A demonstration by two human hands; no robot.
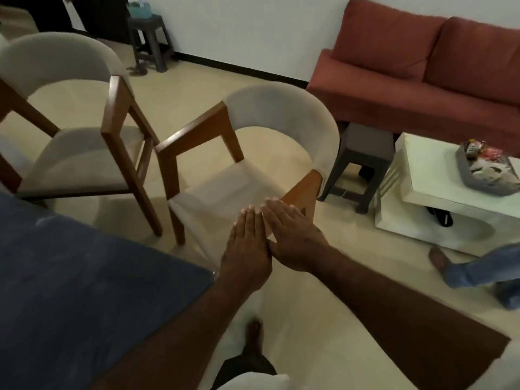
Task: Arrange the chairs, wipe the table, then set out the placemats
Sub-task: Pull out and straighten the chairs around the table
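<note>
Far left of the hands: tilted armchair (76, 130), wooden frame, beige seat, pulled away from the table; likely awaiting arranging. Below-left of the left hand: dark blue table (84, 277), its corner just beside the left wrist; no cloth or placemats in sight. Just beyond the fingertips: second armchair (253, 164), angled, its near armrest under or close to the right fingers; contact unclear. Left hand (247, 249) and right hand (292, 237) flat, fingers extended, side by side, grasping nothing; probably poised to take this chair. Right of the hands: dark stool (363, 159), white coffee table (439, 178), red sofa (422, 66), another person's leg (478, 268) crowding the floor space
</note>
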